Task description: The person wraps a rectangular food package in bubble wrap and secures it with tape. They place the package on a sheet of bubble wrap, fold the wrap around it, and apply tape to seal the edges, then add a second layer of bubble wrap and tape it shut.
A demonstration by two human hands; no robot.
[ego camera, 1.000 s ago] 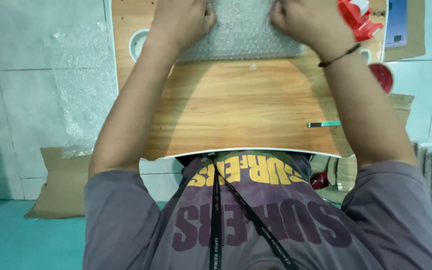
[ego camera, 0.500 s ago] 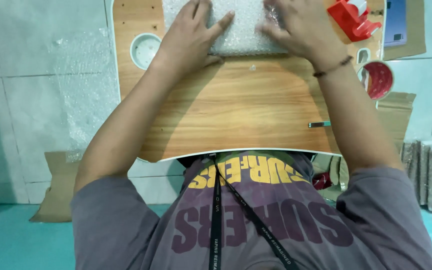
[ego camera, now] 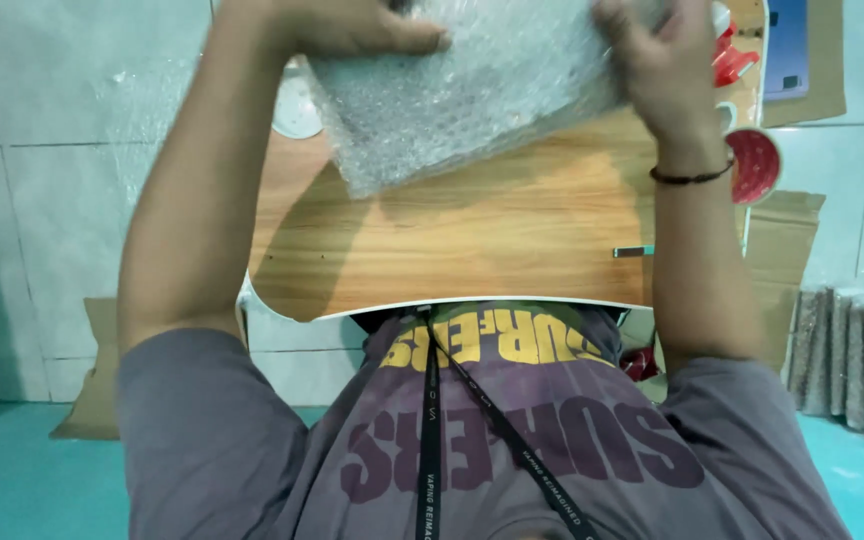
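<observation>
A bubble-wrapped bundle [ego camera: 472, 90] sits at the top of the head view, lifted off the wooden tabletop [ego camera: 472, 230] and casting a shadow on the wood under its lower edge. It is a flat, roughly rectangular package whose long axis runs left to right across the frame, tilted so that its left end hangs lower and nearer the person while its right end rises toward the top edge. The lower left corner points down toward the near left part of the table.

The left hand [ego camera: 352, 25] grips the upper left end of the bundle, with the thumb laid flat across the wrap and pointing right; the other fingers are out of sight beyond the frame edge. The left forearm runs straight up from the shoulder, elbow bent and held wide. The right hand [ego camera: 657, 75] clamps the right end, fingers curled over the wrap's edge, the wrist upright with a dark bracelet [ego camera: 692, 177] around it.

Around the bundle, a round hole [ego camera: 295, 105] shows in the tabletop just left of it. Red tape dispenser parts [ego camera: 732, 55] lie to the right, a red tape roll [ego camera: 755, 165] sits at the table's right edge, and a small teal pen-like item [ego camera: 634, 252] lies near the front edge.
</observation>
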